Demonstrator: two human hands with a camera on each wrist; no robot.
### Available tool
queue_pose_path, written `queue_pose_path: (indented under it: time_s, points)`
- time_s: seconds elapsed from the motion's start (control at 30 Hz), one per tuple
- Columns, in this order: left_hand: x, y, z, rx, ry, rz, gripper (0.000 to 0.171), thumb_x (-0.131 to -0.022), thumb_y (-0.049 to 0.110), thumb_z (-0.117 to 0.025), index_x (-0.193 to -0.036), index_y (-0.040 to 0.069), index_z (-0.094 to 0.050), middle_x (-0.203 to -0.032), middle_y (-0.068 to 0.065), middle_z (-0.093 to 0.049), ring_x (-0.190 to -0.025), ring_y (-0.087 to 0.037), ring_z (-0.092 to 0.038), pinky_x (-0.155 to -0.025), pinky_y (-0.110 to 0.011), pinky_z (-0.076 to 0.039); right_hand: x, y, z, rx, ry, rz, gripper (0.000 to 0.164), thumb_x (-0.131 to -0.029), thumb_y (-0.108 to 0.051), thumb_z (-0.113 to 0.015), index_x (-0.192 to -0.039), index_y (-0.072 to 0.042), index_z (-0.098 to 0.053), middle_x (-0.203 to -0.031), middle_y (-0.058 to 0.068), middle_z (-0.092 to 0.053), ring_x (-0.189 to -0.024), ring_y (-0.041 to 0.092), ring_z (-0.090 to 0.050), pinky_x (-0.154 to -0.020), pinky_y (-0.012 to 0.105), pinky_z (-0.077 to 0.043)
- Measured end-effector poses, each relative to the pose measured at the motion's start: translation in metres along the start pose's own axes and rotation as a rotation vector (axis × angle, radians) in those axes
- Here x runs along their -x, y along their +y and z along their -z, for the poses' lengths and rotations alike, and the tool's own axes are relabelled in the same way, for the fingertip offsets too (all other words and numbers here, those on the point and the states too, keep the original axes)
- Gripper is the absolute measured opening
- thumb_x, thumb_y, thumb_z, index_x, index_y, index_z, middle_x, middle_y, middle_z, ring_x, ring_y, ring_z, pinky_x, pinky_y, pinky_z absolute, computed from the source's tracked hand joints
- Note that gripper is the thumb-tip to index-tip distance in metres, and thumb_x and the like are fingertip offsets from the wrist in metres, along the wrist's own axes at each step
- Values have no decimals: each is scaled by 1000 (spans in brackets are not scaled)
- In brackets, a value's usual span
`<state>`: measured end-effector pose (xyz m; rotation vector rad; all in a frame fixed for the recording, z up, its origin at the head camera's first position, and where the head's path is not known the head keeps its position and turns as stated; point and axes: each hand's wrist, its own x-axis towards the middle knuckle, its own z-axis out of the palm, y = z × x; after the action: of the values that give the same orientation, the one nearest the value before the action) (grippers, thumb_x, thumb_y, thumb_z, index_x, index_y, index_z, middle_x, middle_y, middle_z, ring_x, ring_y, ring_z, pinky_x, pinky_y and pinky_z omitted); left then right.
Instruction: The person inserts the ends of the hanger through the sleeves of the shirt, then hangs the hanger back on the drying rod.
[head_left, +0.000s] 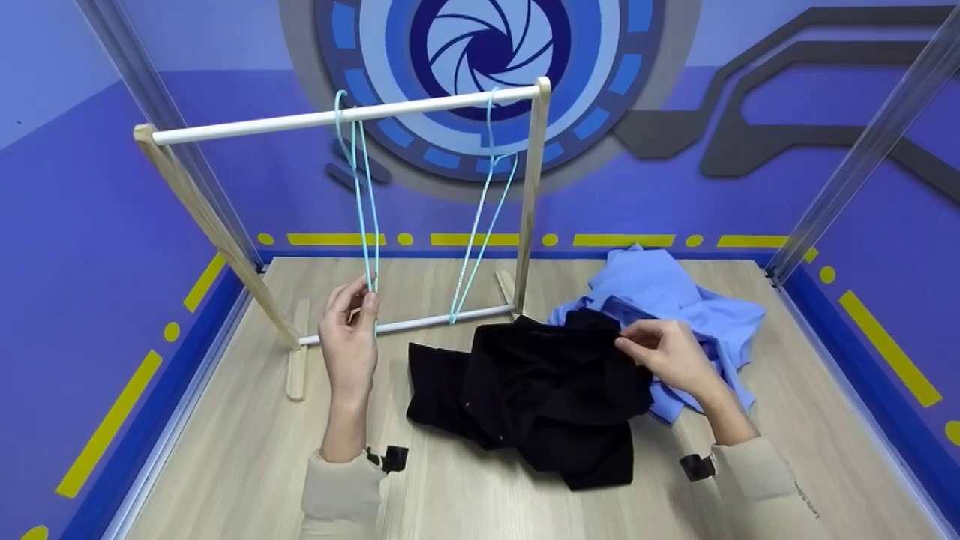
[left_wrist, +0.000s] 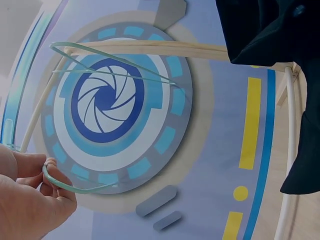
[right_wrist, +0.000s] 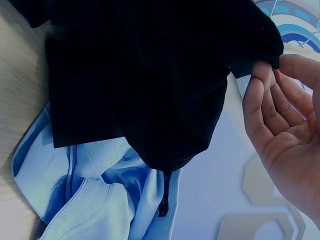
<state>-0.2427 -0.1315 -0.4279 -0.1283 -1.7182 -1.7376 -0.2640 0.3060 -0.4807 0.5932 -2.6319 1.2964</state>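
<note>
A thin teal hanger (head_left: 359,199) hangs from the top bar of a small rack, and my left hand (head_left: 351,345) pinches its lower end. The left wrist view shows the thumb and fingers on the teal loop (left_wrist: 75,189). To the right, my right hand (head_left: 671,356) pinches the upper right edge of a rumpled black shirt (head_left: 555,397) with small buttons. In the right wrist view the black cloth (right_wrist: 140,75) droops from the fingertips. Another teal hanger (head_left: 489,131) hangs near the rack's right post.
The rack (head_left: 435,107) has white bars and wooden posts and stands at the back left of the wooden table (head_left: 225,450). A crumpled light blue garment (head_left: 660,277) lies behind and right of the black shirt. Blue patterned walls enclose the table.
</note>
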Motion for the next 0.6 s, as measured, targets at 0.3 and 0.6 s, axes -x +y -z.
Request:
queue_pose_path:
  time_s: [0.3, 0.6]
  points:
    - [5, -2, 6, -5, 1, -26, 23, -98, -9, -60, -120, -8, -70, -105, -15, -63, -97, -22, -59, -82, -23, -50, 1, 1, 1, -10, -2, -7, 10, -95, -20, -77, -94, -10, -78, -74, -2, -69, -59, 17, -64, -55, 30, -54]
    - [8, -1, 12, -24, -3, -21, 22, -100, -8, -59, -119, -8, -70, -106, -11, -62, -100, -27, -58, -84, -23, -48, 1, 0, 2, -3, -4, -4, 9, -96, -19, -76, -95, -10, -78, -73, -2, -69, -59, 17, -63, -54, 30, -53]
